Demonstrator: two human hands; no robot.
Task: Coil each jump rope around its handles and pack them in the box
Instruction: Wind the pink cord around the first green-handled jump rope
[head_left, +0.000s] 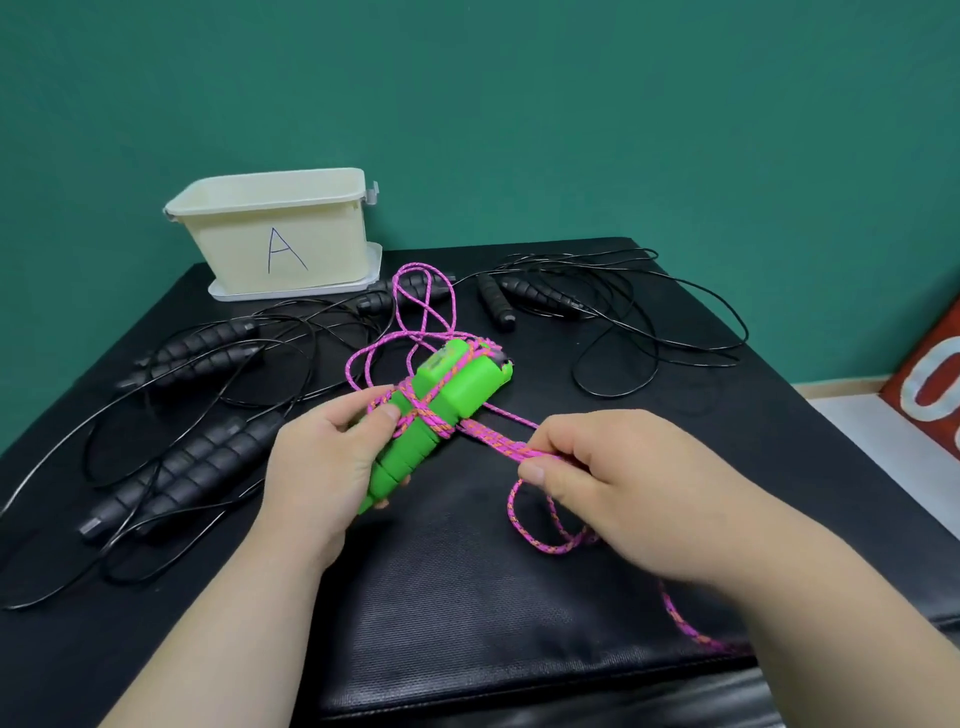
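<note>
my left hand (322, 457) is wrapped round the lower end of the pair of bright green plastic handles (452, 389), with the thumb pressing on top beside the crossing turns. my right hand (597, 483), at three o'clock from it, pinches a doubled run of the pink braided cord flecked with orange (498, 441), which is drawn taut from the bundle.

i judge the handles light, rigid and a little slick, so the grip belongs low on them, clear of the wrapping, with the thumb pinning the last turn. the cord looks soft and limp. it should slacken as soon as tension drops, so i'd hold it close to the handles.

a few turns cross in an x at the handles' middle. loose loops lie beyond at twelve o'clock, and more cord trails past my right wrist toward five o'clock. the bundle sits at the centre of the black padded table top (467, 571); i cannot tell whether it touches. black jump ropes with ribbed foam handles (197, 467) sprawl uncoiled from nine to one o'clock. the cream plastic box marked with a letter a (280, 234) stands at eleven o'clock, well apart, and its inside is hidden.
</note>
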